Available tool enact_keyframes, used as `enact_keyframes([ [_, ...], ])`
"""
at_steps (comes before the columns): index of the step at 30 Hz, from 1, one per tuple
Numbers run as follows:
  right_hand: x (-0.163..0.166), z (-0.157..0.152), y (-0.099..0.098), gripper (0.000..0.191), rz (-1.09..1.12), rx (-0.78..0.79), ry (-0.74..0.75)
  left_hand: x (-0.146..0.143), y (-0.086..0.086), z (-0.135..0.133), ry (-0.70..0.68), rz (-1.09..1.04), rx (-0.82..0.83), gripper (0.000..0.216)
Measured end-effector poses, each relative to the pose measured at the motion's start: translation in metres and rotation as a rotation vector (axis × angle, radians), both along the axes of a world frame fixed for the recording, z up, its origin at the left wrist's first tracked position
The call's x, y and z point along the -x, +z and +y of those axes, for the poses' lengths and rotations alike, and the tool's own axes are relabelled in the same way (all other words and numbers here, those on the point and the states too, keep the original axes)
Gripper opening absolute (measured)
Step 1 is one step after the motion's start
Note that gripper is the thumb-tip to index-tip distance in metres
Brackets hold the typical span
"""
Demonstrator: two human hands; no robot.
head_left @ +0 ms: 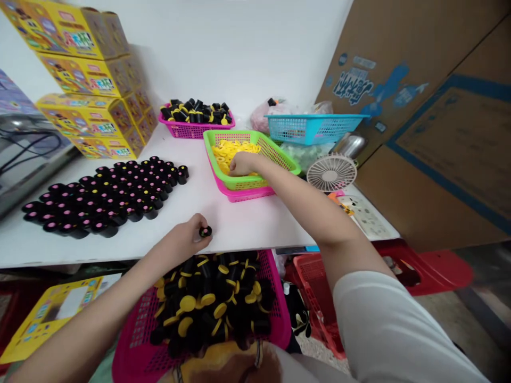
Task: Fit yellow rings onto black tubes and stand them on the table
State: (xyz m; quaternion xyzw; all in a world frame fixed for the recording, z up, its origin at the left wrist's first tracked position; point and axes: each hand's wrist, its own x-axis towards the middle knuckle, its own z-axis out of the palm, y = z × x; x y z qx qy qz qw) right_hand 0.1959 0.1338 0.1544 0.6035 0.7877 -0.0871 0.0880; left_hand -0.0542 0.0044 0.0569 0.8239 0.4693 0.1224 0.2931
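Near the table's front edge my left hand (191, 234) is closed around a small black cup (205, 232) with a pink spot in its top. My right hand (244, 163) reaches into a green basket (279, 155) of yellow round lids (227, 151). Its fingers are curled down among the lids, and what they pinch, if anything, is hidden. To the left, black cups (107, 194) with pink or yellow spots stand upright in close rows. A magenta basket (281, 298) below the table edge holds many black cups with yellow lids (207, 298).
Yellow printed boxes (96, 85) are stacked at the back left. Behind, another magenta basket (191, 130) holds capped black cups. A blue basket (315, 127), a small fan (331, 173) and large cartons (439, 122) stand right. A red crate (315, 298) sits below.
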Motion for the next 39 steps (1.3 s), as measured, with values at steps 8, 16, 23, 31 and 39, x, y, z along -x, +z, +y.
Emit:
enact_keyframes([
  [8, -0.029, -0.032, 0.012, 0.039, 0.045, -0.246, -0.188, 0.003, -0.025, -0.021, 0.07, -0.338, 0.071, 0.034],
  [16, -0.023, -0.095, 0.002, 0.034, 0.522, -0.496, -0.163, -0.005, 0.0, -0.045, -0.036, -0.821, 0.19, 0.027],
  [23, 0.033, -0.201, -0.031, 0.027, 0.723, -0.874, 0.432, -0.007, 0.015, -0.064, -0.086, -1.085, 0.047, 0.037],
  [31, 0.043, -0.218, -0.046, 0.071, 0.55, -0.879, 0.716, -0.002, 0.012, -0.08, -0.188, -1.01, -0.078, 0.033],
  [39, 0.042, -0.223, -0.05, 0.064, 0.519, -0.878, 0.765, -0.005, 0.004, -0.09, -0.096, -1.046, 0.043, 0.018],
])
